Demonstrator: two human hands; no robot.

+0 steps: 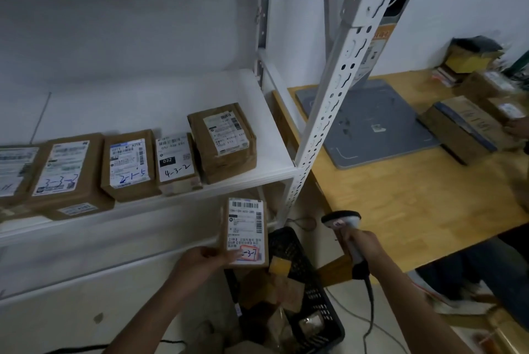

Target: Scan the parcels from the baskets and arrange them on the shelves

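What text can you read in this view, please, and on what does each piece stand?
"032" and "4-3-2": narrow shelf parcel.
"2-1-5": middle shelf parcel.
"3-3-2": wide shelf parcel.
"-3-7", its start hidden by the thumb: held parcel in the left hand.
All small print, and the rightmost shelf parcel label: too blurred to read.

Your one head-worn view
It looks forward and down from close above: shelf (257,113) far left, basket (315,296) near, wooden table (400,196) right.
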